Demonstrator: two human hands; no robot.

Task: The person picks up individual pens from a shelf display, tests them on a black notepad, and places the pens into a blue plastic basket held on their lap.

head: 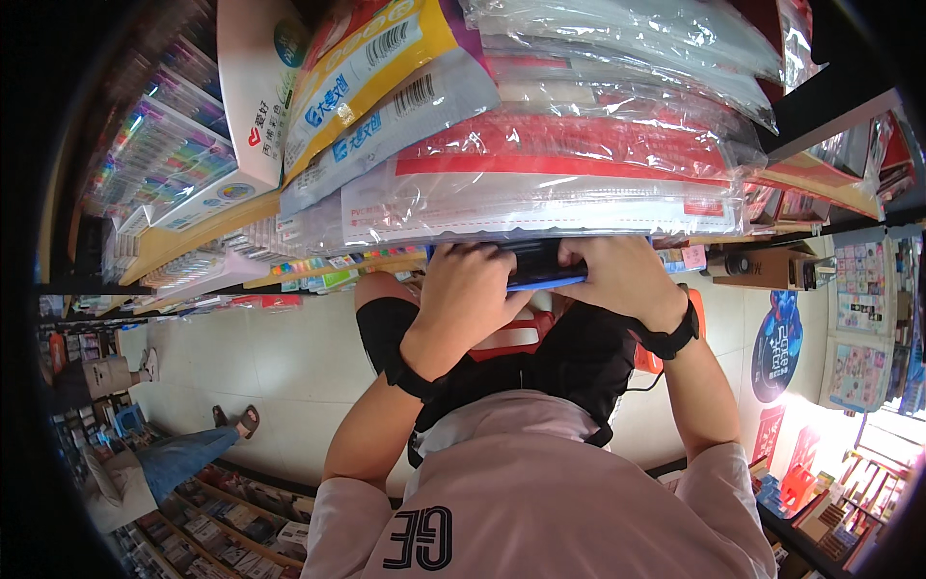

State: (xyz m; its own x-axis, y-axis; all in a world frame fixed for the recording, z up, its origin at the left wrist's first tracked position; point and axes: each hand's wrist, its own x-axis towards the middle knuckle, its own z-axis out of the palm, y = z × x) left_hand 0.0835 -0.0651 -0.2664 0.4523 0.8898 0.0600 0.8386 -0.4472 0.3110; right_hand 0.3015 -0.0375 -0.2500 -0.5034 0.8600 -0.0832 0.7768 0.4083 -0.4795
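A black item with a blue edge (539, 262) sits low in front of me, between my knees and the shelf. My left hand (463, 293) grips its left part, fingers curled over the top and thumb along the near side. On its right part, my right hand (623, 273) has bent fingers and a tucked thumb. A stack of clear plastic packs with red and white inserts (550, 181) overhangs its far side, so I cannot tell its full shape.
Yellow (362, 72) and silver (398, 130) pouches lie left of the packs. Boxes of colored pens (181, 145) fill the left shelf. A cardboard box (759, 266) stands at right. Two people's legs (192, 449) (108, 376) show at left on the tiled floor (289, 369).
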